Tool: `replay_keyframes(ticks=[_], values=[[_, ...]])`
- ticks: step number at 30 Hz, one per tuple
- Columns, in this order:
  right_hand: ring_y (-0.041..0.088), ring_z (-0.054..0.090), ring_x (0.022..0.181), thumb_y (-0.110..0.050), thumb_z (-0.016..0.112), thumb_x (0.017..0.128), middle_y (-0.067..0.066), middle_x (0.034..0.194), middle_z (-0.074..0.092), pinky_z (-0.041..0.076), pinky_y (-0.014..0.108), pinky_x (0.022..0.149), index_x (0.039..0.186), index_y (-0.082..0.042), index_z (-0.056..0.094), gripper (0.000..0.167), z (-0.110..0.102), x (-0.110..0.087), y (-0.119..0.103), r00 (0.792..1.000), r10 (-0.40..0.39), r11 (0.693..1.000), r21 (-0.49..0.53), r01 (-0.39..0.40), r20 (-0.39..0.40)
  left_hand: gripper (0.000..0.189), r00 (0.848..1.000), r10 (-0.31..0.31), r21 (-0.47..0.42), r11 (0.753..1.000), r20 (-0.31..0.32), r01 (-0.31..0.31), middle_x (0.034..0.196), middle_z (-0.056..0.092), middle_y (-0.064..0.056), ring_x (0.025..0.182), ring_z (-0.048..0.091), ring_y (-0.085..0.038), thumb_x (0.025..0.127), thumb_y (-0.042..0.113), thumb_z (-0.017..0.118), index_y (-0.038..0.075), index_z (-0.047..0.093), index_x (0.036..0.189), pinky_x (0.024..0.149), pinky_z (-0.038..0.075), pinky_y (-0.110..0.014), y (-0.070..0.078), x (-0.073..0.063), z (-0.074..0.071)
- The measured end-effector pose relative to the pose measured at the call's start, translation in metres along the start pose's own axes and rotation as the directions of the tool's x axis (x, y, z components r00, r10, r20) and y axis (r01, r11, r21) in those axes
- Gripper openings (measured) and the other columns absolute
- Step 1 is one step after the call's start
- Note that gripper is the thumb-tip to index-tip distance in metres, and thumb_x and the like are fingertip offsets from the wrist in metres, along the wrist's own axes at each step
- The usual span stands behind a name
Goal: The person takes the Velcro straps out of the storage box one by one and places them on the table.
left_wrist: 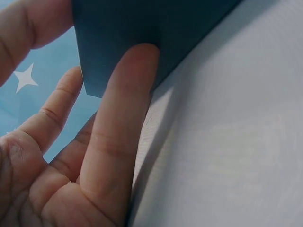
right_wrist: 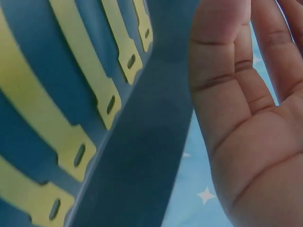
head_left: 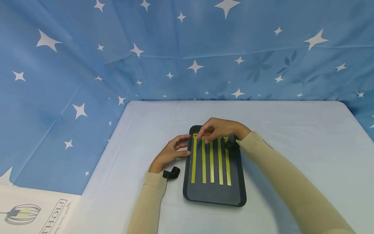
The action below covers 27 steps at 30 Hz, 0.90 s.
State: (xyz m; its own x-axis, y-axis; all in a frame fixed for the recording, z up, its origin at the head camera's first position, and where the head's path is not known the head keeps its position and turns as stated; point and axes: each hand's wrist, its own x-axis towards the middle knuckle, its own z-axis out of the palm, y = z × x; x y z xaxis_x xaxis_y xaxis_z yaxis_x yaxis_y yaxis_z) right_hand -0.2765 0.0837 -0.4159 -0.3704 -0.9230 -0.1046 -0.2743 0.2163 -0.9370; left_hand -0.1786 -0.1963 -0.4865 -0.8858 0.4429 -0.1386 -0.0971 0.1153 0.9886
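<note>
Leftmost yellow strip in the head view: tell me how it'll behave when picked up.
The leftmost yellow strip looks thin and narrow, so it is probably light. Being long for its width, it may flex when lifted by one end, though its material can't be told. Lying flat on the dark tray, it seems unlikely to roll.

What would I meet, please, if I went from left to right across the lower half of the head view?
Printed sheet → left hand → dark tray → beige right sleeve.
</note>
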Motion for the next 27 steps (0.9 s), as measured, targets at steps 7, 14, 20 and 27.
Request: replay_keyframes(ticks=[7,14,20,27], values=[[0.036,0.074,0.096,0.011,0.066,0.099,0.035,0.126,0.069,0.062,0.042,0.087,0.125,0.016,0.07,0.027,0.004,0.017,0.004,0.999,0.007,1.0,-0.006,-0.007,0.045,0.07,1.0,0.015,-0.016,1.0,0.005,-0.015,0.166,0.044,-0.019,0.147,0.05,-0.039,0.098,0.003,0.073,0.003,0.044,0.162,0.1,0.057,-0.035,-0.001,0.001,-0.001],[0.022,0.061,0.07,0.011,0.068,0.098,0.03,0.107,0.075,0.051,0.033,0.066,0.122,0.012,0.075,0.026,0.01,0.033,0.011,0.996,0.055,0.998,-0.046,-0.052,0.07,0.071,1.0,0.012,-0.011,1.0,0.003,-0.012,0.167,0.042,-0.021,0.149,0.048,-0.04,0.098,0.0,0.071,0.0,0.043,0.163,0.098,0.057,-0.031,0.0,0.002,-0.001],[0.013,0.047,0.055,0.011,0.072,0.097,0.022,0.098,0.077,0.043,0.028,0.057,0.119,0.009,0.077,0.023,0.014,0.042,0.015,0.994,0.076,0.993,-0.097,-0.067,0.083,0.07,1.0,0.02,-0.01,1.0,0.009,-0.019,0.167,0.042,-0.022,0.147,0.05,-0.04,0.098,0.0,0.071,-0.001,0.043,0.162,0.098,0.057,-0.031,-0.002,0.002,-0.002],[0.009,0.059,0.076,0.011,0.075,0.093,0.015,0.107,0.079,0.052,0.028,0.072,0.112,0.007,0.08,0.02,0.018,0.053,0.023,0.993,0.073,0.978,-0.202,-0.054,0.09,0.069,1.0,0.025,-0.008,1.0,0.014,-0.024,0.165,0.045,-0.021,0.146,0.052,-0.039,0.098,0.001,0.071,-0.001,0.043,0.162,0.098,0.056,-0.03,-0.002,0.003,-0.004]])
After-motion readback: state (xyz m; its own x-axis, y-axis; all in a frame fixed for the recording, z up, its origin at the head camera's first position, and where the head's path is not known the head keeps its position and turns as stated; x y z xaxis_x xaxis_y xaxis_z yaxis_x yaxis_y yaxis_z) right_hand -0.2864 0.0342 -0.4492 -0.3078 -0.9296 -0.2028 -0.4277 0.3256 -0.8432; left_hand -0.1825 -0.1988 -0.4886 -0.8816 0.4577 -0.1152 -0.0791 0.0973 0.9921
